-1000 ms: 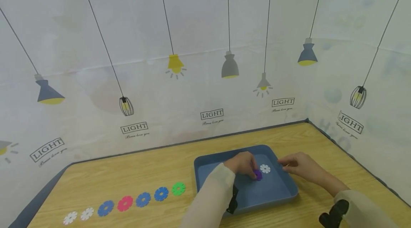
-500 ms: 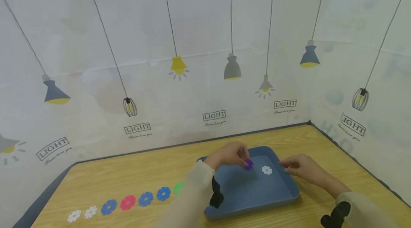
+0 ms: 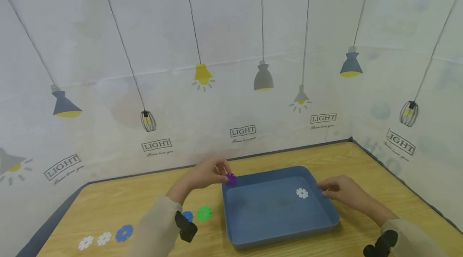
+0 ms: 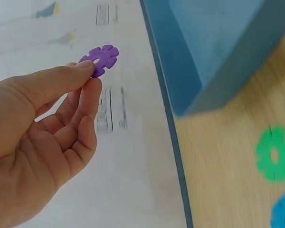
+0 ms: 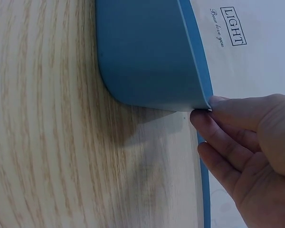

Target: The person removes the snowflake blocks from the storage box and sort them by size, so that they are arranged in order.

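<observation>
My left hand (image 3: 204, 175) pinches a purple snowflake disc (image 4: 103, 58) between thumb and fingers, over the left back rim of the blue tray (image 3: 285, 237). The disc is round, with a notched edge and a central hole. At the tray's right side, my right hand (image 3: 345, 192) pinches the rim between thumb and index finger, as the right wrist view shows. One white snowflake disc (image 3: 302, 193) lies flat inside the tray, towards its right.
Left of the tray, a row of discs lies on the wooden table: green (image 3: 204, 213), a partly covered blue one (image 3: 187, 216), another blue one (image 3: 124, 233) and two white discs (image 3: 104, 239). My left forearm hides the row's middle. A lamp-printed wall sheet (image 3: 202, 128) stands behind.
My left hand has lifted the purple disc from the tray floor and carried it left to the tray's left back rim. The right hand has stayed at the tray's right rim.
</observation>
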A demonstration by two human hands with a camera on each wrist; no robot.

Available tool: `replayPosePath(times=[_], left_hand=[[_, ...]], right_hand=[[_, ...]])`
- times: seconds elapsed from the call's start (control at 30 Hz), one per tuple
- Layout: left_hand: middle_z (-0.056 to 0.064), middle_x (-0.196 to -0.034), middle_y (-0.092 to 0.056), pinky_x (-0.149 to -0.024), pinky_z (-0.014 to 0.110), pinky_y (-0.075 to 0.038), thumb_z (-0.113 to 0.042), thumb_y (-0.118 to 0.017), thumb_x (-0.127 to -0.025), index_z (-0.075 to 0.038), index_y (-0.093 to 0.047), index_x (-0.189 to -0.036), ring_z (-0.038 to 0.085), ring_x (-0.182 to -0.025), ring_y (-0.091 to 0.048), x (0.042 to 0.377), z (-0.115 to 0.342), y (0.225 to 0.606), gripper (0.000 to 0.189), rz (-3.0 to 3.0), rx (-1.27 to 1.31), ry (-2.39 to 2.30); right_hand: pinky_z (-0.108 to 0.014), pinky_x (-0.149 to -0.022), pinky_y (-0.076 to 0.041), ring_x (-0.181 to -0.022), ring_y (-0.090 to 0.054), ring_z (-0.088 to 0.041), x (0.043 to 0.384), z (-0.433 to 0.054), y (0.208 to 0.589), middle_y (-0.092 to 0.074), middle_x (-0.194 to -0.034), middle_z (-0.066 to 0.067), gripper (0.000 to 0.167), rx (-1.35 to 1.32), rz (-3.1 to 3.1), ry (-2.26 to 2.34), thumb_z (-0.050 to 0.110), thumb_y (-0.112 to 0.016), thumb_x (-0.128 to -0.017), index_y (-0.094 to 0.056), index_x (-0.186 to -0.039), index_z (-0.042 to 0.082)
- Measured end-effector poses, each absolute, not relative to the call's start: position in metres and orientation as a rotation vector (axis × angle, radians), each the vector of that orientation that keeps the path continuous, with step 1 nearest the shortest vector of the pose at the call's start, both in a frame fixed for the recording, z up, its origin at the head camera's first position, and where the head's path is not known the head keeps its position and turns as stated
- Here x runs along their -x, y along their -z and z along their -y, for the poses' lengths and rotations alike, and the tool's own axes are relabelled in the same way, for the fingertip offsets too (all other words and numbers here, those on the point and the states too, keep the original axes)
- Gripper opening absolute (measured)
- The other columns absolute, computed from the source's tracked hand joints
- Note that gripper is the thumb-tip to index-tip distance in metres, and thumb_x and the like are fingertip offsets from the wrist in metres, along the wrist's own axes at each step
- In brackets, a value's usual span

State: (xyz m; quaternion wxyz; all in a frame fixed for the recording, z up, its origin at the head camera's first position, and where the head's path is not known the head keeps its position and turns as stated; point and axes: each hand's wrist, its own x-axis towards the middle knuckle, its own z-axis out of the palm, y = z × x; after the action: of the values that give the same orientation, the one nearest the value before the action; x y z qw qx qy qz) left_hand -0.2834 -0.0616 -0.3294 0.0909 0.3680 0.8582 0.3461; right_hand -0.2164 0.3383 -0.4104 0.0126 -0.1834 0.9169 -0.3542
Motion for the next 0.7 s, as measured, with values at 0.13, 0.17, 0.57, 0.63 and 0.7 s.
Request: replayPosePath(times=[0.13,0.17,0.57,0.63,0.7], left_hand=[[0.004,-0.084,-0.059,-0.066,0.030,-0.049,-0.002,-0.065,-0.082,-0.006,-0.058,-0.089,0.016,-0.076,-0.059,0.281,0.102,0.324,0.011,-2.603,-1.038,-1.034],[0.004,-0.084,-0.059,-0.066,0.031,-0.050,-0.002,-0.065,-0.082,-0.005,-0.058,-0.090,0.017,-0.076,-0.059,0.280,0.113,0.322,0.011,-2.614,-1.017,-1.033],[0.004,-0.081,-0.057,-0.067,0.032,-0.049,-0.005,-0.065,-0.080,-0.004,-0.059,-0.090,0.019,-0.077,-0.055,0.263,0.233,0.319,0.011,-2.751,-0.743,-0.992],[0.004,-0.081,-0.057,-0.067,0.032,-0.048,-0.005,-0.065,-0.081,-0.002,-0.059,-0.090,0.019,-0.076,-0.054,0.259,0.252,0.324,0.011,-2.766,-0.674,-0.993],[0.005,-0.081,-0.057,-0.065,0.031,-0.048,-0.005,-0.065,-0.080,-0.001,-0.059,-0.090,0.017,-0.075,-0.054,0.256,0.271,0.329,0.013,-2.785,-0.626,-0.992]], right_hand=[[-0.030,-0.072,-0.051,-0.093,-0.061,-0.032,0.216,-0.337,0.410,-0.063,-0.106,-0.020,0.033,0.564,-2.849,1.122,0.011,-0.064,-0.085,-0.060,-0.111,-0.008],[-0.030,-0.072,-0.051,-0.093,-0.061,-0.032,0.215,-0.337,0.410,-0.063,-0.106,-0.020,0.032,0.562,-2.850,1.122,0.011,-0.064,-0.085,-0.060,-0.111,-0.008],[-0.030,-0.070,-0.051,-0.090,-0.062,-0.030,0.215,-0.338,0.410,-0.063,-0.104,-0.020,0.031,0.580,-2.874,1.092,0.010,-0.065,-0.084,-0.061,-0.109,-0.009],[-0.029,-0.070,-0.051,-0.090,-0.062,-0.030,0.215,-0.337,0.410,-0.064,-0.104,-0.019,0.031,0.571,-2.879,1.093,0.009,-0.064,-0.084,-0.061,-0.109,-0.008],[-0.030,-0.070,-0.051,-0.090,-0.062,-0.031,0.215,-0.337,0.410,-0.064,-0.104,-0.020,0.031,0.583,-2.883,1.087,0.010,-0.065,-0.084,-0.061,-0.109,-0.008]])
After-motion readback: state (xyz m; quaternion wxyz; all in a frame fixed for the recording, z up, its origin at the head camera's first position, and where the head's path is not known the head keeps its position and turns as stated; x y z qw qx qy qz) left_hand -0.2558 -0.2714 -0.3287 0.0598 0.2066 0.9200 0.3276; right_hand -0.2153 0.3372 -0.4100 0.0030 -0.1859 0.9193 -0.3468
